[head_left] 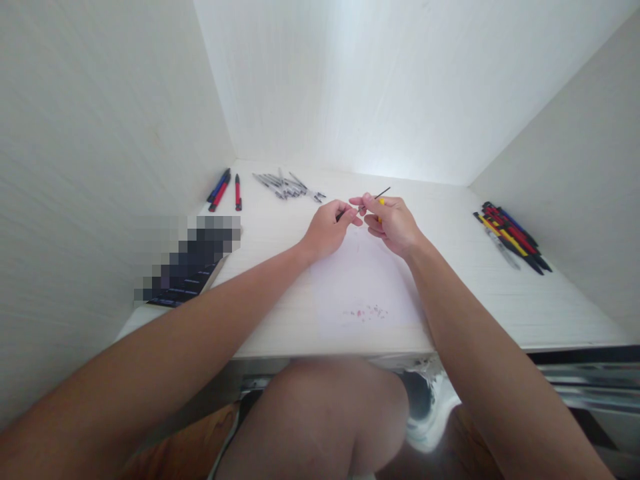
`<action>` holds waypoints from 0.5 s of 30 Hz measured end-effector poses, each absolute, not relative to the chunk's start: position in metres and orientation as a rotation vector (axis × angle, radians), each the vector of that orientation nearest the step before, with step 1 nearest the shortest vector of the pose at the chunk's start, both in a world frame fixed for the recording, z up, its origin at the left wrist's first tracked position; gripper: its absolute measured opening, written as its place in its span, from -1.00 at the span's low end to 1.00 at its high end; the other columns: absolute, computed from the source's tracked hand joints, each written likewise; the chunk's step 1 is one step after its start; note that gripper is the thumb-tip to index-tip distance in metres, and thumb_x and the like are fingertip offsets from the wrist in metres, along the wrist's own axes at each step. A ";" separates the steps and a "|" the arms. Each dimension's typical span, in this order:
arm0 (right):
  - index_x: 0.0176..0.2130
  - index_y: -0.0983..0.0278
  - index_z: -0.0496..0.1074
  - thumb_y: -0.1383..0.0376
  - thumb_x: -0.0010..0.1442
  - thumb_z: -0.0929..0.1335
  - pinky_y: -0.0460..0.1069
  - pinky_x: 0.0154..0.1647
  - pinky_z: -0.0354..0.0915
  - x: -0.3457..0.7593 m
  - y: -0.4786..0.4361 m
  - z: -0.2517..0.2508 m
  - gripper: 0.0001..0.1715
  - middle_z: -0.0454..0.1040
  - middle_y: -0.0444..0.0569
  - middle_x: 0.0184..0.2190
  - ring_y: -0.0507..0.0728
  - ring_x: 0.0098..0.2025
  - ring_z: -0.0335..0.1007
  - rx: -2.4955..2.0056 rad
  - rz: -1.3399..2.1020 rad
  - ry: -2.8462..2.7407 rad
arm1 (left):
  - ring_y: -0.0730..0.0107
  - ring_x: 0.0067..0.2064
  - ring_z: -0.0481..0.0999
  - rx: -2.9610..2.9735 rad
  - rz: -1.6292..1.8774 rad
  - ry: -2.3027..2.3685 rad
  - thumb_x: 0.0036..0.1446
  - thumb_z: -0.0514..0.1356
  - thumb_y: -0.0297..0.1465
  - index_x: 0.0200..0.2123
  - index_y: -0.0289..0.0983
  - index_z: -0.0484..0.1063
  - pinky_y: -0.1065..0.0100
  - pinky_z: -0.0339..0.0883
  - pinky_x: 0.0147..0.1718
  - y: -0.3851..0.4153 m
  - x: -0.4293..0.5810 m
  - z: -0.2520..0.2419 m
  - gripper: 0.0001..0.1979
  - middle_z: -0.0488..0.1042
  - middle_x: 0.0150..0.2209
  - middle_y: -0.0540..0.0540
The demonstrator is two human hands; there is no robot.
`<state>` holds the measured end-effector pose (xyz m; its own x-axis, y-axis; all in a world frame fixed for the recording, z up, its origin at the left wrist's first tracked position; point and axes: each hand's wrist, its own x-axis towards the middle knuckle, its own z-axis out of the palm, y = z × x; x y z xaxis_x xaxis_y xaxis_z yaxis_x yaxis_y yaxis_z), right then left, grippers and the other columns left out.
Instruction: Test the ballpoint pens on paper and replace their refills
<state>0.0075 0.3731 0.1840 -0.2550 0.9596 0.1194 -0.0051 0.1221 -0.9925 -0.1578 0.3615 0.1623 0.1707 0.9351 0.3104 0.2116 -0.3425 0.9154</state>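
Over the far edge of a white paper sheet [365,280], my two hands are close together. My left hand [330,227] is closed around a small black pen part [340,216], mostly hidden by the fingers. Between the thumb and fingers of my right hand [393,222] is a thin dark pen refill [383,193], pointing up and to the right. A yellow pen part [381,208] also shows within my right hand. Small dark and red marks or bits [367,312] lie on the near part of the sheet.
Several clear pens [287,185] lie at the back of the white desk [270,287]. Red and blue pens [219,192] are at the back left, a mixed pen pile [513,237] at the right. A dark device [185,283], partly pixelated, lies left. White walls enclose the desk.
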 end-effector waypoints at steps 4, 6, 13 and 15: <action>-0.35 0.33 0.53 -0.13 0.10 0.55 -0.03 -0.59 -0.36 0.007 0.373 0.184 -0.43 0.06 -0.25 -0.65 -0.09 -0.63 -0.27 -0.988 1.308 -1.503 | 0.54 -0.53 0.37 1.575 1.109 1.125 0.42 0.13 -0.41 -0.20 -0.38 0.55 0.38 0.23 -0.47 0.355 -0.160 0.172 -0.78 0.67 -0.19 -0.14; -0.37 0.33 0.53 -0.13 0.07 0.56 -0.03 -0.59 -0.35 0.006 0.372 0.184 -0.42 0.03 -0.27 -0.67 -0.09 -0.64 -0.26 -1.006 1.294 -1.525 | 0.60 -0.65 0.23 1.498 1.059 1.134 0.44 0.12 -0.36 -0.18 -0.37 0.54 0.36 0.13 -0.60 0.352 -0.161 0.175 -0.76 0.67 -0.19 -0.14; -0.38 0.34 0.55 -0.06 0.03 0.59 -0.03 -0.62 -0.27 0.008 0.376 0.182 -0.48 0.23 -0.18 -0.63 -0.08 -0.62 -0.17 -1.080 1.105 -1.587 | 0.68 -0.65 0.16 1.345 1.093 1.093 0.41 0.18 -0.41 -0.29 -0.35 0.53 0.45 0.07 -0.69 0.353 -0.163 0.177 -0.79 0.58 -0.33 -0.06; -0.40 0.34 0.54 -0.03 0.04 0.59 -0.04 -0.61 -0.23 0.008 0.377 0.181 -0.51 0.28 -0.14 -0.61 -0.06 -0.60 -0.11 -1.067 1.064 -1.606 | 0.68 -0.65 0.16 1.330 1.098 1.103 0.39 0.19 -0.43 -0.32 -0.35 0.53 0.46 0.07 -0.70 0.353 -0.163 0.177 -0.80 0.58 -0.32 -0.06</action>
<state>0.0083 0.3775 0.1814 -0.2172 0.9519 0.2162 0.1723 0.2554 -0.9514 -0.1631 0.3532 0.1771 0.1572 0.9871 0.0298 0.0340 -0.0355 0.9988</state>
